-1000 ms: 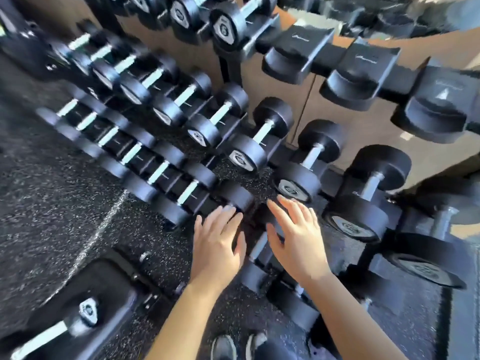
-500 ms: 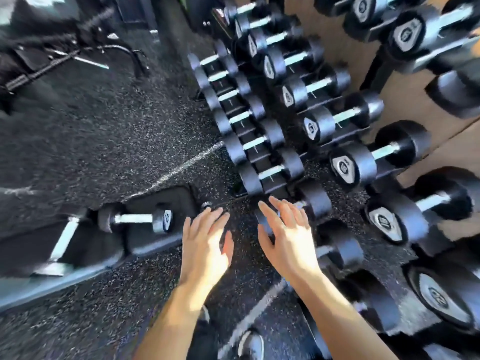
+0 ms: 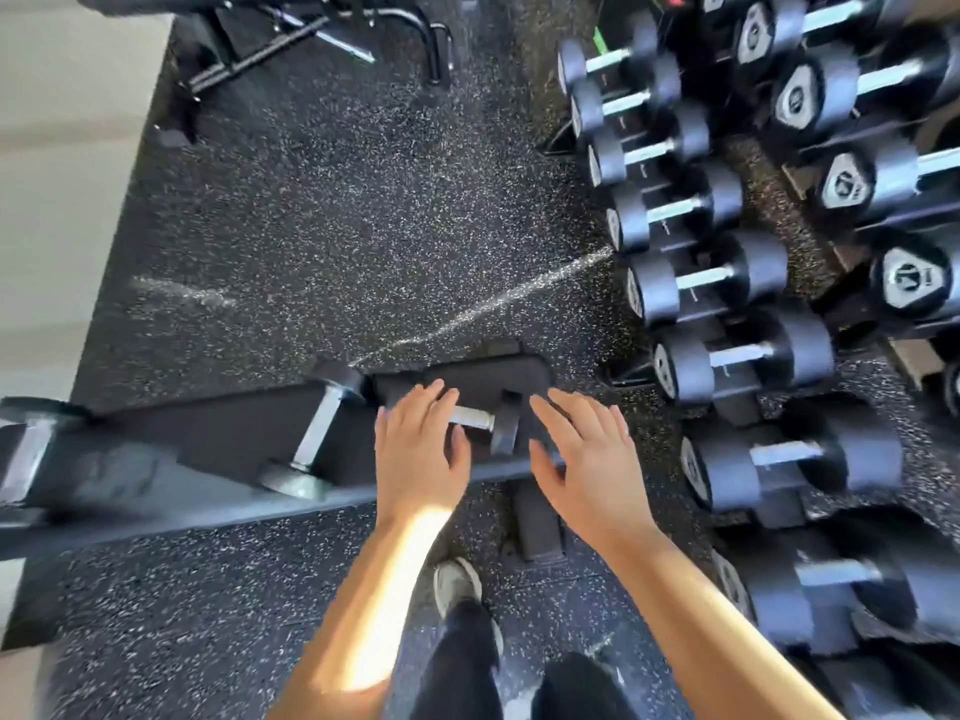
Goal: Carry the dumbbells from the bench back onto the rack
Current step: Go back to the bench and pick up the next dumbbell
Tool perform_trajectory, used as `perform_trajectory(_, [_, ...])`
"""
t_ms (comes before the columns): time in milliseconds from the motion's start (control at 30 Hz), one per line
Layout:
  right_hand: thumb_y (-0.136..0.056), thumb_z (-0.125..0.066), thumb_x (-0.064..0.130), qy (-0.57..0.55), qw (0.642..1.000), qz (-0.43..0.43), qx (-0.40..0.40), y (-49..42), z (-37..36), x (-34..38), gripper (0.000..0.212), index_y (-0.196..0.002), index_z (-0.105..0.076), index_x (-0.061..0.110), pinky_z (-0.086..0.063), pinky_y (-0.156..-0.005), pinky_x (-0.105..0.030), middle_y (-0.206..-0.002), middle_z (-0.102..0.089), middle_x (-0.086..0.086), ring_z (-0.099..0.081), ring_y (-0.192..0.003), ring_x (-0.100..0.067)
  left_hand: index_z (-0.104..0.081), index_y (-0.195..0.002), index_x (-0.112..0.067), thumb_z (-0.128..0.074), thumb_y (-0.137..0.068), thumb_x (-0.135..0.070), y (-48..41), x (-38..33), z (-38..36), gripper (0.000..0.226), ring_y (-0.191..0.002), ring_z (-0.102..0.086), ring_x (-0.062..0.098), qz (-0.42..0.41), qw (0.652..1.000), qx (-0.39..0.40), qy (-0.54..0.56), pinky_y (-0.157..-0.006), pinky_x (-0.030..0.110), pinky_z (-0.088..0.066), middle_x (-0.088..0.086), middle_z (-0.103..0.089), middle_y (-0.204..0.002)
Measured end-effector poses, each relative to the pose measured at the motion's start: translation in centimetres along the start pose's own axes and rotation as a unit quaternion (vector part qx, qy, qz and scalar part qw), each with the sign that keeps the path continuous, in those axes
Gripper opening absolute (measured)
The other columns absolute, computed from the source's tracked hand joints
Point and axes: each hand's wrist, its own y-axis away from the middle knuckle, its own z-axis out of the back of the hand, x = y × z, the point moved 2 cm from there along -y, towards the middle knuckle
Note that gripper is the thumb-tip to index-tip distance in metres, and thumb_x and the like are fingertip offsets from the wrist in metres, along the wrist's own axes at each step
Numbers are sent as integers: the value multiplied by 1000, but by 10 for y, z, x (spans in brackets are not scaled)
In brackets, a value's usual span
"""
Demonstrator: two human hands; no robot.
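Both forearms reach forward, palms down. The left grip (image 3: 418, 454) is spread flat with straight fingers over a dumbbell (image 3: 475, 419) lying on the tabletop (image 3: 223, 433); I cannot tell whether it touches. At its 3 o'clock, the right grip (image 3: 587, 459) is splayed and holds nothing. The rack (image 3: 740, 405) stands further toward 3 o'clock.

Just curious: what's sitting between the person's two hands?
In the head view, a small dumbbell on the bench lies between the left hand and right hand.

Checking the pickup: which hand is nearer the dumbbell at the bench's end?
Left. The left hand is over the dumbbell handle; the right hand is beside its head, not touching.
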Motion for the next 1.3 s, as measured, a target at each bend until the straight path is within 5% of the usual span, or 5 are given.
perform_trajectory(567, [-72,-71,15,-41,986,33,157,-79,-237,-16,39,-110,-63,9,-55,-77,-46,-101,-68,-10,-65,-87,-34,-54,-116,3,-67,-74,1,-54,169,-119,43,-110,-54,41,104,993,1,50,-90,58,-44,26,-57,-119])
perform_trajectory(767, [-87,-51,32,-42,964,-19,261,-84,-322,-49,49,-135,-40,23,-38,-99,-41,-126,-52,-4,-47,-113,-26,-48,-125,-3,-65,-80,-9,-64,212,-181,48,-120,-45,37,151,987,6,57,-100,49,-35,22,-49,-131])
perform_trajectory(1000, [-88,-50,33,-41,955,1,295,-93,-365,-60,47,-134,-41,28,-39,-97,-38,-126,-49,-1,-46,-114,-23,-44,-129,-10,-61,-83,-9,-65,231,-216,49,-122,-43,31,190,973,-43,125,-97,42,-38,13,-43,-137])
perform_trajectory(1200, [-89,-48,32,-23,939,17,343,-103,-378,-64,55,-139,-27,38,-45,-89,-41,-118,-48,-2,-50,-109,-24,-38,-131,-39,-61,-83,-12,-69,241,-228,59,-106,-43,-2,235,947,-54,214,-81,5,-31,-9,-46,-120])
perform_trajectory(1300, [-90,-47,29,-10,934,21,358,-108,-382,-65,57,-139,-21,42,-49,-83,-42,-112,-51,-3,-55,-101,-26,-34,-125,-53,-63,-81,-16,-69,246,-230,64,-92,-47,-8,246,940,-51,230,-68,1,-36,-17,-46,-114])
